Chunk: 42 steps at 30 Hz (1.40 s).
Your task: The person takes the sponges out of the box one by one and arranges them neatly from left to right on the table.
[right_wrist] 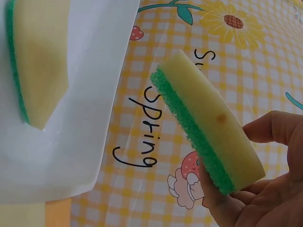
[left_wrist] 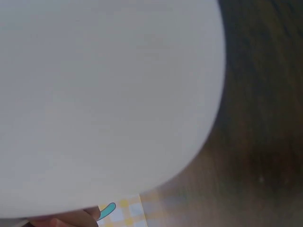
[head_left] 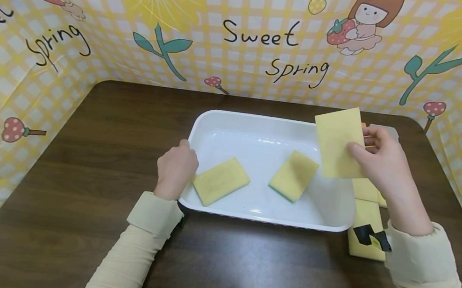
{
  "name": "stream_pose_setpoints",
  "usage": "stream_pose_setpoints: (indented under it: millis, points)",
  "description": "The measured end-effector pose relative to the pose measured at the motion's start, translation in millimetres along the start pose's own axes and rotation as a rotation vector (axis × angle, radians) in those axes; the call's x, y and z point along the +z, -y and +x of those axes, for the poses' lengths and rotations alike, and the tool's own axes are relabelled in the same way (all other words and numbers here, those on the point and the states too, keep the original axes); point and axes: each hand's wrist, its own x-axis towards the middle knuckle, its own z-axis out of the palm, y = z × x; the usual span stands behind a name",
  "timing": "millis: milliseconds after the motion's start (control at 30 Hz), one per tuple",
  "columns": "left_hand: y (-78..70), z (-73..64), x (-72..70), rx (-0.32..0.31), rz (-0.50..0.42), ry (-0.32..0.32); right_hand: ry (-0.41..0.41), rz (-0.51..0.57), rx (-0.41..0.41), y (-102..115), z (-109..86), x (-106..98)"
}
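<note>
A white rectangular tray [head_left: 267,120] stands on the table, and my left hand [head_left: 175,169] grips its left rim. In the left wrist view the tray's pale wall [left_wrist: 109,104] fills most of the picture, with bits of fingers [left_wrist: 71,218] at the lower edge. My right hand [head_left: 385,162] holds a sponge [head_left: 338,143] above the tray's back right corner, thumb on the yellow face. Its green scouring layer [right_wrist: 189,127] shows in the right wrist view. Inside the tray lie two more yellow sponges, one at the left [head_left: 221,181] and one right of the middle [head_left: 294,175].
Right of the tray, several yellow sponges [head_left: 364,219] lie on the dark wooden table [head_left: 97,167], partly hidden by the right arm. Black pieces [head_left: 367,234] sit near the right cuff. A pale grey item [head_left: 389,131] shows behind the right hand. A patterned yellow cloth [head_left: 262,6] hangs behind.
</note>
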Motion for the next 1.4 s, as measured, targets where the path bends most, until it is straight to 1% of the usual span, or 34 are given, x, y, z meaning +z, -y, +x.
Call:
stream_pose_setpoints:
  millis: [267, 367, 633, 867, 1033, 1233, 1400]
  points:
    - [-0.6, -0.5, -0.3, 0.002, 0.002, -0.009, -0.05, 0.001, -0.016, -12, -2.9, -7]
    - [-0.6, -0.7, 0.0, 0.001, 0.001, -0.01, -0.055, 0.008, -0.01, -17, -4.1, -11]
    - [-1.8, -1.0, -0.1, -0.004, 0.001, 0.009, -0.05, -0.045, 0.039, -32, -6.6, -18]
    - [-1.7, -0.9, -0.7, -0.014, 0.008, 0.013, -0.06, -0.042, 0.058, -44, -8.9, -25]
    - [-1.7, -1.3, -0.6, -0.016, 0.011, 0.017, -0.052, -0.033, 0.084, -49, -13.3, -29]
    - [-1.6, -0.8, -0.4, -0.013, 0.016, 0.008, -0.058, -0.057, 0.133, -50, -17.2, -30]
    - [-1.7, -1.0, -0.7, -0.017, 0.021, 0.006, -0.069, -0.057, 0.138, -57, -17.5, -31]
